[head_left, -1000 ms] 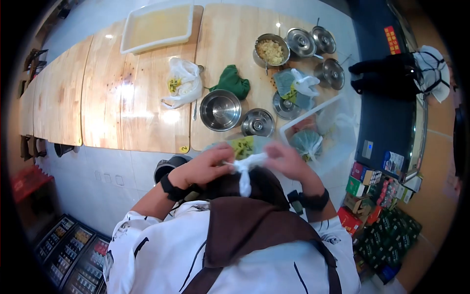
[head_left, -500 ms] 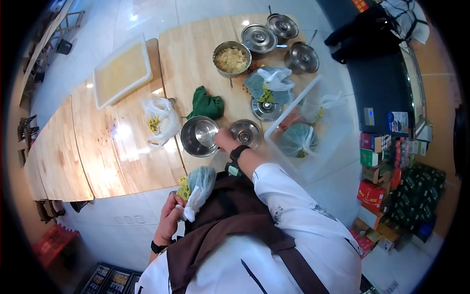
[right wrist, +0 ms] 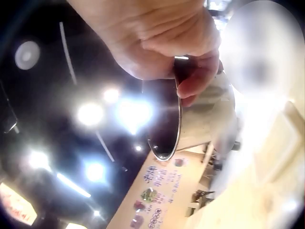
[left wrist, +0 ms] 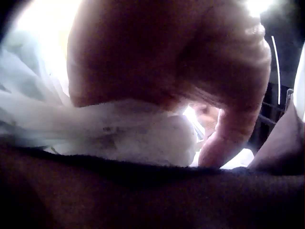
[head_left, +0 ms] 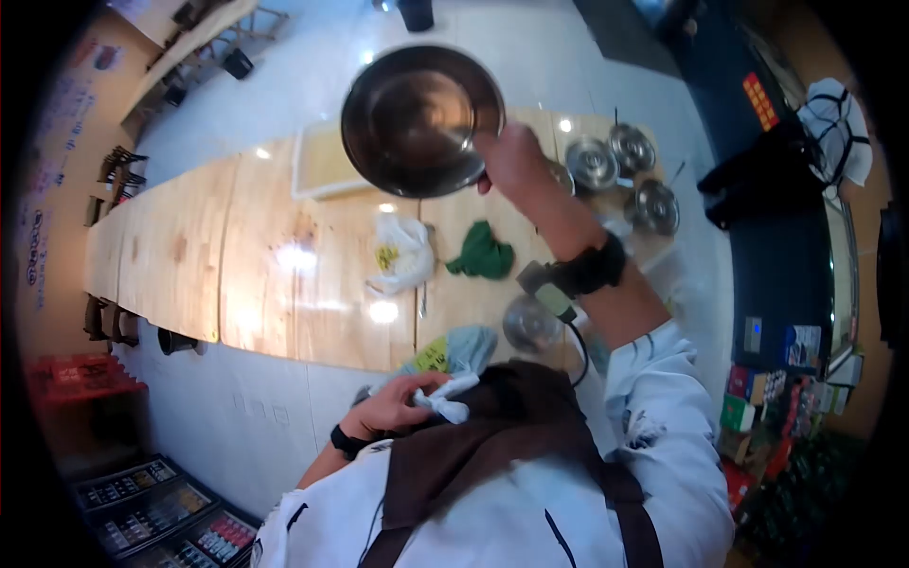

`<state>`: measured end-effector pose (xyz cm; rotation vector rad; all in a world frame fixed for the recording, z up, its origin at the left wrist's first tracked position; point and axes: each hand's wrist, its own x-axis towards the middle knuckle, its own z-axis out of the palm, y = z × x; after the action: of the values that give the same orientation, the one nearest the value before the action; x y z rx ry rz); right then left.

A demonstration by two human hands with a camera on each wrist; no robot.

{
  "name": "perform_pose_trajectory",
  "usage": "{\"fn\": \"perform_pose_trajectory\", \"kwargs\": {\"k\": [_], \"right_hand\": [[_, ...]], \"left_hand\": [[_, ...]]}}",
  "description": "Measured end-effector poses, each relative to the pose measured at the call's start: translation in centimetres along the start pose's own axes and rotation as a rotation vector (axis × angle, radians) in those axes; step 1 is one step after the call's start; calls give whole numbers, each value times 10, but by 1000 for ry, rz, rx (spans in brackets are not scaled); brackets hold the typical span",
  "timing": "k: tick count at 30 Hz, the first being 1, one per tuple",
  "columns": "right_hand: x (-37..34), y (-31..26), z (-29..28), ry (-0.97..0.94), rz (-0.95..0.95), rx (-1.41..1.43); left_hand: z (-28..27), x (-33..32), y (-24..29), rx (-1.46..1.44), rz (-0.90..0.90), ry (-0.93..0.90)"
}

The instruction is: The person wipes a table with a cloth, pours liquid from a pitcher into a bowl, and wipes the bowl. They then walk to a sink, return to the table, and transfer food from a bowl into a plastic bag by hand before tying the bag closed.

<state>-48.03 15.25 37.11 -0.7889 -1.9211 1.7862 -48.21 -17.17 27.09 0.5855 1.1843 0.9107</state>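
High over the table, my right hand [head_left: 519,168] grips the rim of a steel pot [head_left: 407,118], its inside facing the head camera. The right wrist view shows the fingertips on the outer wall of the pot [right wrist: 200,119]. Close to the apron, my left hand [head_left: 390,405] holds a plastic bag [head_left: 464,348] with a yellow-green print by its twisted white neck [head_left: 445,398]. In the left wrist view, the fingers curl over the pale plastic of the bag [left wrist: 128,131]. What is inside the bag is hidden.
A white plastic bag [head_left: 402,254] and a green cloth [head_left: 481,251] lie on the wooden table [head_left: 265,312]. A steel lid [head_left: 530,324] is beside the right forearm. Lidded pots [head_left: 592,163] stand at the back right. The raised pot partly covers a white tub [head_left: 317,166].
My right hand left the bag's neck, took hold of the pot's rim and lifted it up and away from the table. The left hand kept the bag near the apron. The head view shifted.
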Motion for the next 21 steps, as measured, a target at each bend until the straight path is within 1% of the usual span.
{"fn": "perform_pose_trajectory", "kwargs": {"k": [1,3,6,7,8,10,11,14,16,18,19,20,21], "right_hand": [[6,-27,0,0,-59,8],[20,-83,0,4,-321,151],[6,-164,-1,10,-543,157],[-6,-188,-1,22,-545,162],[-18,-206,1,15,-593,169],[-40,-231,8,143,-744,101],[-47,-241,9,142,-841,105],[-68,-261,9,118,-878,116],[-73,-266,7,102,-897,154],[-77,-263,2,-8,-789,167],[-74,-255,1,-7,-772,157],[-67,-243,1,-38,-668,124],[-58,-227,1,-66,-564,90]], "left_hand": [[3,1,5,24,52,3],[7,2,11,84,138,22],[5,3,4,165,189,81],[5,2,3,169,209,90],[5,1,2,167,226,98],[7,1,4,209,286,112],[9,0,7,256,290,121],[12,-2,9,309,280,162],[10,0,3,326,310,136],[12,-3,0,325,301,126],[18,-7,7,220,275,161],[22,-8,10,115,246,190],[23,-7,7,33,285,227]]}}
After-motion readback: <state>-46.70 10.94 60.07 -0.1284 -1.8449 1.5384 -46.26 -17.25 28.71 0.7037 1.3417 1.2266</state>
